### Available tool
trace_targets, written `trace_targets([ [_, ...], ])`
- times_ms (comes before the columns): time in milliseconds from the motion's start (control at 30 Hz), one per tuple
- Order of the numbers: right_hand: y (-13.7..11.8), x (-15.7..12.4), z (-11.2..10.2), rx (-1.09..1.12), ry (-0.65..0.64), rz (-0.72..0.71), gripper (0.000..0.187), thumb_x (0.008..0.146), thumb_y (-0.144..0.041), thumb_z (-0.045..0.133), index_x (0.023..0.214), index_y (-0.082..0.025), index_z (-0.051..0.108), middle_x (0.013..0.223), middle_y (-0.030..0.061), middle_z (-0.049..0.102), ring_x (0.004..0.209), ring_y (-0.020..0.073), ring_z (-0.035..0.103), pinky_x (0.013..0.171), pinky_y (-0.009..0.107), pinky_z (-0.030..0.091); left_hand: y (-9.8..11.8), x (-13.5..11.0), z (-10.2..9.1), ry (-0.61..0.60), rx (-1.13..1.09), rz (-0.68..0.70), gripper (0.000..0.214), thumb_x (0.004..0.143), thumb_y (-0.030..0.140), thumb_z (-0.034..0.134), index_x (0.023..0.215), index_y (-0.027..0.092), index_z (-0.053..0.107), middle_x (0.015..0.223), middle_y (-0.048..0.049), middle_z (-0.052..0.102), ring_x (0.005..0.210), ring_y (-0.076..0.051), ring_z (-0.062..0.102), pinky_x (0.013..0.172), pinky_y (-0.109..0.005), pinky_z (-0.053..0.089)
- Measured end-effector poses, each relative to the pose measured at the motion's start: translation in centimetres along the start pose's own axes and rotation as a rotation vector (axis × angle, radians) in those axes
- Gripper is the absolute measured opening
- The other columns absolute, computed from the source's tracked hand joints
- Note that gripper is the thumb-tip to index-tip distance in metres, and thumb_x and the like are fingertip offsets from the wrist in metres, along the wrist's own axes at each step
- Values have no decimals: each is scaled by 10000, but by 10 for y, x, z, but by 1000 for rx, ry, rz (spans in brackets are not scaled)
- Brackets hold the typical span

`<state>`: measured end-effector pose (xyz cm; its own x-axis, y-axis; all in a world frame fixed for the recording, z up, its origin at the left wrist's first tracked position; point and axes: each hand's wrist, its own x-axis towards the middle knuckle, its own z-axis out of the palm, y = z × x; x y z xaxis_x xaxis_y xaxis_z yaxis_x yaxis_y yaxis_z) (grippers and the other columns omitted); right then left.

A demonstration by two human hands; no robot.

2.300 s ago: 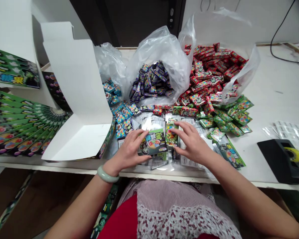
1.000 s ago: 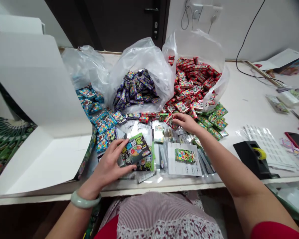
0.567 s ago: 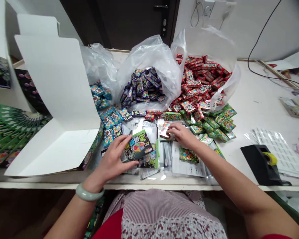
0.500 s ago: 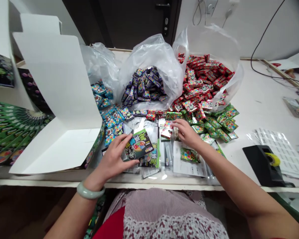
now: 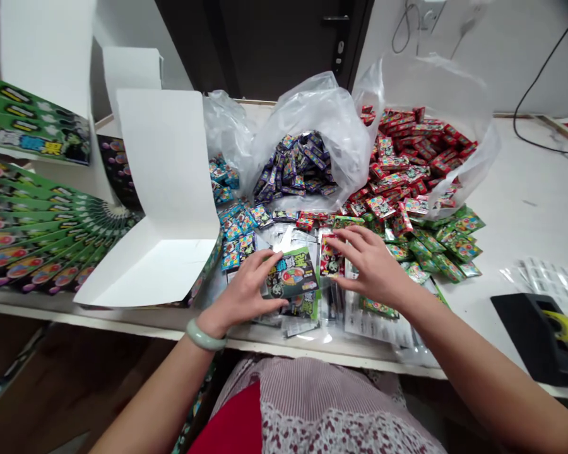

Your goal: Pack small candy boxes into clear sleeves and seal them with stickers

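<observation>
My left hand (image 5: 248, 290) grips a flat black-and-green candy box (image 5: 293, 274) by its left side, thumb at the lower edge and fingers along the top. Just right of it, my right hand (image 5: 372, 261) holds a small red candy packet (image 5: 330, 255), its fingers at the top and thumb near the bottom. Under both hands lie clear plastic sleeves and another black-and-green printed piece (image 5: 305, 307). A small green packet (image 5: 379, 308) rests on a white printed sheet below my right hand.
Behind are plastic bags of purple packets (image 5: 296, 164) and red packets (image 5: 416, 151). Blue packets (image 5: 236, 221) and green packets (image 5: 461, 233) lie loose. An open white carton (image 5: 170, 157) stands left, beside fanned green cartons (image 5: 42, 233). A black tape dispenser (image 5: 530, 334) sits right.
The view has swung left, so things appear further right. My right hand has closed around the red packet, which now sits beside the black-and-green box. My left hand keeps its grip.
</observation>
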<state>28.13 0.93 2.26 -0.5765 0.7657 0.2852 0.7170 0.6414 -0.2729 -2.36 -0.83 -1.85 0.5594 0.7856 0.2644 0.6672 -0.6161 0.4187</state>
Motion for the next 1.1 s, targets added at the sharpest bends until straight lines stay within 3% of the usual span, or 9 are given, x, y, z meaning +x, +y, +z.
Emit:
trace_targets([
  [200, -11, -4, -10, 28, -246, -151, 655, 809, -321, 683, 1403, -251, 417, 1423, 115, 462, 1278, 318, 418, 1061, 498, 392, 5, 0, 1, -14, -5, 105, 952, 725, 506, 745, 1488, 225, 249, 1346, -157, 424, 1235, -337, 443, 1040, -526, 406],
  [400, -13, -4, 3, 335, -193, -49, 904, 704, -428, 791, 1439, -290, 283, 1458, 152, 375, 1327, 311, 412, 1071, 474, 421, 14, -3, 8, -28, -78, 20, 955, 699, 482, 771, 1476, 223, 281, 1366, -154, 421, 1268, -339, 427, 1054, -522, 402],
  [500, -22, -7, 11, 378, -80, 6, 660, 825, -428, 673, 1391, -331, 346, 1344, 108, 527, 1323, 305, 428, 1123, 553, 331, 15, -6, 8, 35, -84, -43, 958, 693, 457, 773, 1479, 234, 274, 1362, -149, 424, 1267, -344, 431, 1050, -542, 405],
  [600, -30, -8, 20, 383, -81, 0, 455, 929, -367, 528, 1368, -361, 408, 1345, 70, 569, 1382, 295, 367, 1163, 621, 187, 13, -10, 7, 56, -99, -51, 964, 678, 448, 782, 1474, 228, 285, 1350, -140, 434, 1268, -334, 434, 1054, -540, 410],
  [667, -28, 1, 27, 449, -105, 6, 422, 943, -374, 502, 1360, -355, 449, 1356, 63, 576, 1366, 286, 401, 1148, 592, 250, 11, -13, 5, 62, -117, -66, 976, 662, 436, 799, 1467, 219, 293, 1336, -135, 443, 1264, -322, 440, 1057, -523, 416],
  [800, -5, 62, 51, 435, -52, 178, 306, 976, -370, 419, 1168, -251, 625, 1116, 70, 712, 1052, 230, 658, 907, 407, 526, 6, -22, -1, 95, -122, -113, 975, 668, 435, 801, 1467, 235, 279, 1337, -140, 435, 1265, -321, 435, 1061, -528, 414],
  [867, 5, 107, 69, 172, -108, 215, 287, 974, -306, 427, 1139, -219, 645, 1124, 74, 710, 1018, 207, 664, 872, 345, 525, 4, -27, -5, 100, -113, -126, 986, 669, 434, 801, 1475, 249, 263, 1347, -140, 425, 1265, -327, 436, 1052, -534, 423],
  [967, 9, 167, 99, 39, -185, 197, 196, 888, -202, 552, 995, -157, 711, 1030, 145, 721, 995, 272, 658, 867, 382, 501, 1, -33, -11, 106, -97, -137, 1013, 678, 407, 802, 1494, 260, 219, 1361, -144, 420, 1259, -335, 446, 1042, -541, 432],
  [1100, 4, 197, 126, -77, -215, 231, 211, 817, -84, 554, 955, -56, 710, 1051, 281, 663, 1034, 374, 610, 856, 480, 474, -3, -38, -14, 127, -89, -165, 1035, 696, 409, 793, 1513, 275, 172, 1373, -154, 420, 1262, -356, 447, 1045, -560, 427],
])
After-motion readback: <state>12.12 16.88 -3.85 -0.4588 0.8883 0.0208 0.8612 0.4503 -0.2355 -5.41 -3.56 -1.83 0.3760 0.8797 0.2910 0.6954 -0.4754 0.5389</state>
